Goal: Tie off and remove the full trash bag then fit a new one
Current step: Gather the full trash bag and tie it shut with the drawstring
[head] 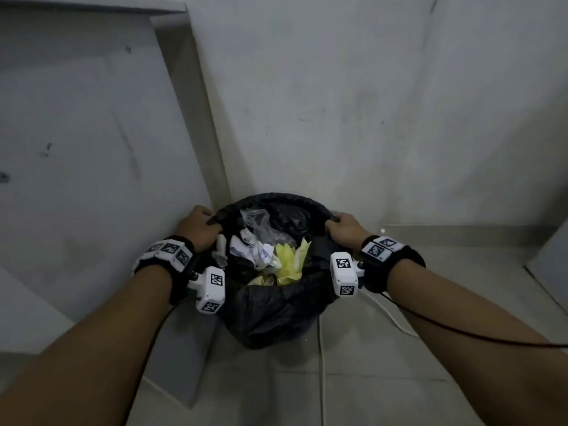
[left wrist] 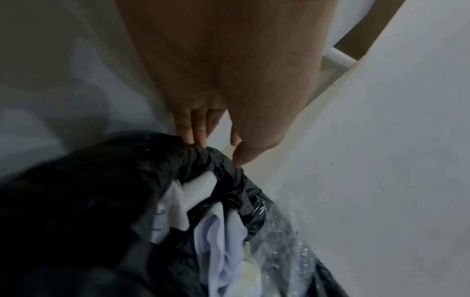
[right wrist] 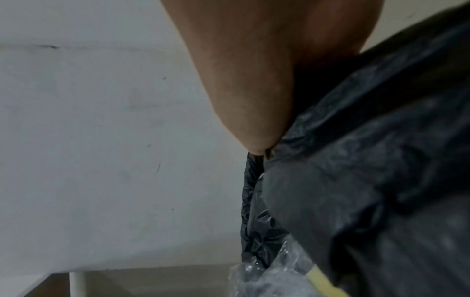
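Note:
A black trash bag (head: 276,312) lines a bin on the floor in a corner, full of crumpled white paper (head: 261,253), yellow wrappers (head: 290,261) and clear plastic (head: 261,219). My left hand (head: 201,227) grips the bag's rolled rim at its left side; in the left wrist view the fingers (left wrist: 195,128) and thumb curl onto the bunched black plastic (left wrist: 203,158). My right hand (head: 342,227) grips the rim at its right side; in the right wrist view the thumb (right wrist: 254,128) presses into the black bag (right wrist: 368,160), the other fingers hidden.
White walls (head: 338,103) close in behind and to the left of the bin. A white cabinet panel (head: 76,149) stands at left. Grey floor tiles (head: 384,379) spread in front, with a white cable (head: 322,364) and a dark cable (head: 461,333) lying across them.

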